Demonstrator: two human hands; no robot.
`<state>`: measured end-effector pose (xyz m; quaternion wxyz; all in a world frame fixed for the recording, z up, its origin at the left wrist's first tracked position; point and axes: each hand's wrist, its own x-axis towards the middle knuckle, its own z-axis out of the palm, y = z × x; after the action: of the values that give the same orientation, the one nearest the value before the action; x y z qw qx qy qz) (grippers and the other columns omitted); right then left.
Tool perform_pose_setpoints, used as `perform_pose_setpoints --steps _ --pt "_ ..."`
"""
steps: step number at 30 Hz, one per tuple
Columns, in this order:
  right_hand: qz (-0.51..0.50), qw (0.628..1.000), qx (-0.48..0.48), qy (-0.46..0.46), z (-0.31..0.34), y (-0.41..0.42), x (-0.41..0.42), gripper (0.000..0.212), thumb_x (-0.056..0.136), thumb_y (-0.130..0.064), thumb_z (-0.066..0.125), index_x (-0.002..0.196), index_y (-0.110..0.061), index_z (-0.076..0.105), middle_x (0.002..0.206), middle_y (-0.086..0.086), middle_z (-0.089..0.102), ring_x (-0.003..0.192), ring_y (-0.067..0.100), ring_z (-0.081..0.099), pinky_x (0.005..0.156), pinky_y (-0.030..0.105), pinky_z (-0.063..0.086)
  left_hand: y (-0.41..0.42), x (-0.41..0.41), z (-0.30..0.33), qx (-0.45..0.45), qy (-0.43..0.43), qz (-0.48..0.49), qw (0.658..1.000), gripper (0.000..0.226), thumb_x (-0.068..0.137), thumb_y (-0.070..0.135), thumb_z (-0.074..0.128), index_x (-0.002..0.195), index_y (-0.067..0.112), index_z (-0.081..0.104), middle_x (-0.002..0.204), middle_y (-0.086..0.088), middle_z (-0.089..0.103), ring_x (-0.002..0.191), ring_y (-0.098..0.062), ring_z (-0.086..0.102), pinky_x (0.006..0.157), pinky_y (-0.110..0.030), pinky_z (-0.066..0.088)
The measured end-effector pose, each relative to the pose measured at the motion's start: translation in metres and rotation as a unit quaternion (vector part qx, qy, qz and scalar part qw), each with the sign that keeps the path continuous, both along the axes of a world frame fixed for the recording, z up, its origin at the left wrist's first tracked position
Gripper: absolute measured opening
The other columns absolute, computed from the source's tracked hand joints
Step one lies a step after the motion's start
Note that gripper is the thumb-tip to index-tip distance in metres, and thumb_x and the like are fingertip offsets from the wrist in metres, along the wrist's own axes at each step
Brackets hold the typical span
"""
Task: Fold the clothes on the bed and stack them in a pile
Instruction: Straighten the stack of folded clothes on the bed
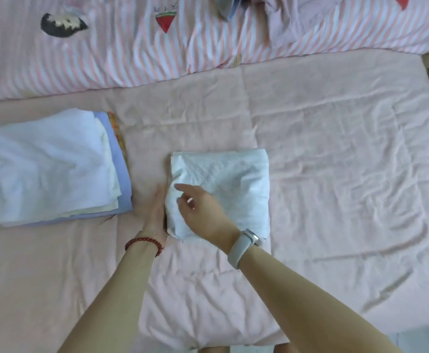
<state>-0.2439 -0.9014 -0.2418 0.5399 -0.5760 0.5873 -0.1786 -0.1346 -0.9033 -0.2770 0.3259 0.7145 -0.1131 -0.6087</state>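
Your folded white garment (223,189) lies in the middle of the pink bed sheet (335,149), both hands at its left edge.

Your right hand (200,210) rests on top of the garment's left part, fingers (180,187) loosely bent and gripping nothing. Your left hand (155,212) lies flat against the garment's left edge with fingers straight, partly hidden under the fold. A red bead bracelet (144,244) circles your left wrist and a grey watch (244,244) your right. To the left, apart from the garment, sits the pile (48,169): white pieces on top, a blue one beneath, an orange patterned edge below. Behind everything lies a pink striped duvet (208,42), with crumpled clothes (246,8) at its far edge.
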Motion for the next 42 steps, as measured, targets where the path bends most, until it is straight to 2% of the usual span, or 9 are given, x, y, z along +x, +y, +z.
perform_pose_setpoints --steps 3,8,13,19,23,27,34,37,42 --pt "-0.092 0.981 -0.127 0.118 -0.016 0.024 -0.023 0.035 0.089 -0.008 0.047 0.121 -0.008 0.059 0.111 0.011 0.059 0.104 0.029 0.055 0.088 0.041 0.044 0.000 0.007 -0.022 0.045 0.012 -0.106 0.993 0.051 0.088 0.050 0.053 0.127 0.015 0.052 0.123 -0.001 0.057 0.114 -0.017 0.053 0.103 -0.032 0.039" --pt "-0.081 0.952 -0.159 0.248 -0.035 0.081 -0.081 0.073 0.071 -0.005 0.056 0.140 -0.009 0.035 0.135 0.018 0.042 0.123 0.033 0.039 0.098 0.044 0.036 -0.002 -0.002 -0.041 -0.011 -0.160 -0.169 0.973 0.006 0.089 0.019 0.055 0.090 0.012 0.055 0.072 0.002 0.055 0.079 -0.023 0.054 0.073 -0.026 0.039" --pt "-0.113 0.958 -0.074 0.253 -0.054 0.107 -0.086 0.091 0.079 -0.024 0.072 0.141 -0.031 0.006 0.146 0.008 0.024 0.127 0.025 0.036 0.087 0.040 0.049 -0.016 0.003 -0.030 -0.069 -0.148 -0.153 0.975 0.022 0.089 0.017 0.056 0.068 0.015 0.051 0.067 -0.001 0.053 0.061 -0.014 0.050 0.066 -0.028 0.040" --pt "-0.130 0.941 -0.138 0.280 -0.066 0.090 -0.094 0.066 0.081 0.003 0.060 0.136 -0.030 0.045 0.119 0.014 0.043 0.099 0.031 0.052 0.056 0.036 0.050 -0.030 0.011 -0.031 -0.092 -0.212 -0.202 0.952 0.019 0.092 0.019 0.051 0.075 0.010 0.052 0.070 -0.002 0.052 0.071 -0.020 0.049 0.053 -0.019 0.037" --pt "-0.052 0.942 -0.129 0.306 -0.069 0.088 -0.115 0.067 0.076 0.009 0.063 0.129 -0.032 0.054 0.118 0.018 0.048 0.095 0.038 0.054 0.045 0.039 0.051 -0.012 0.006 -0.048 -0.072 -0.223 -0.223 0.946 0.024 0.094 0.016 0.047 0.107 -0.004 0.054 0.093 -0.009 0.055 0.087 -0.020 0.049 0.068 -0.023 0.031" --pt "0.013 0.938 -0.149 0.314 -0.075 0.087 -0.122 0.063 0.073 0.007 0.069 0.128 -0.023 0.056 0.126 0.022 0.050 0.094 0.042 0.057 0.041 0.040 0.051 0.007 0.007 -0.053 -0.093 -0.211 -0.178 0.957 0.013 0.094 0.016 0.049 0.102 0.007 0.051 0.097 -0.006 0.056 0.090 -0.020 0.052 0.073 -0.024 0.034" --pt "0.115 0.883 -0.249 0.380 -0.068 0.093 -0.135 0.047 0.080 -0.021 0.047 0.125 -0.016 0.060 0.136 0.019 0.048 0.110 0.038 0.057 0.091 0.054 0.044 0.019 0.017 -0.054 -0.072 -0.246 -0.213 0.943 0.015 0.093 0.017 0.050 0.101 0.005 0.046 0.086 -0.003 0.056 0.084 -0.027 0.052 0.065 -0.026 0.033" --pt "0.067 0.882 -0.266 0.384 -0.062 0.073 -0.122 0.048 0.083 -0.023 0.039 0.123 -0.008 0.059 0.136 0.017 0.049 0.120 0.039 0.050 0.102 0.062 0.030 0.023 0.013 -0.048 -0.070 -0.415 -0.272 0.865 0.042 0.087 0.013 0.054 0.127 0.005 0.046 0.121 -0.016 0.054 0.108 -0.036 0.051 0.082 -0.041 0.043" --pt "0.047 0.899 -0.215 0.379 -0.070 0.015 -0.084 0.055 0.089 -0.026 0.026 0.142 -0.011 0.036 0.150 0.018 0.028 0.138 0.037 0.025 0.109 0.059 0.014 0.032 -0.010 -0.050 -0.290 -0.544 -0.487 0.619 0.053 0.081 0.032 0.054 0.132 0.018 0.052 0.142 -0.016 0.044 0.129 -0.042 0.040 0.098 -0.058 0.036"
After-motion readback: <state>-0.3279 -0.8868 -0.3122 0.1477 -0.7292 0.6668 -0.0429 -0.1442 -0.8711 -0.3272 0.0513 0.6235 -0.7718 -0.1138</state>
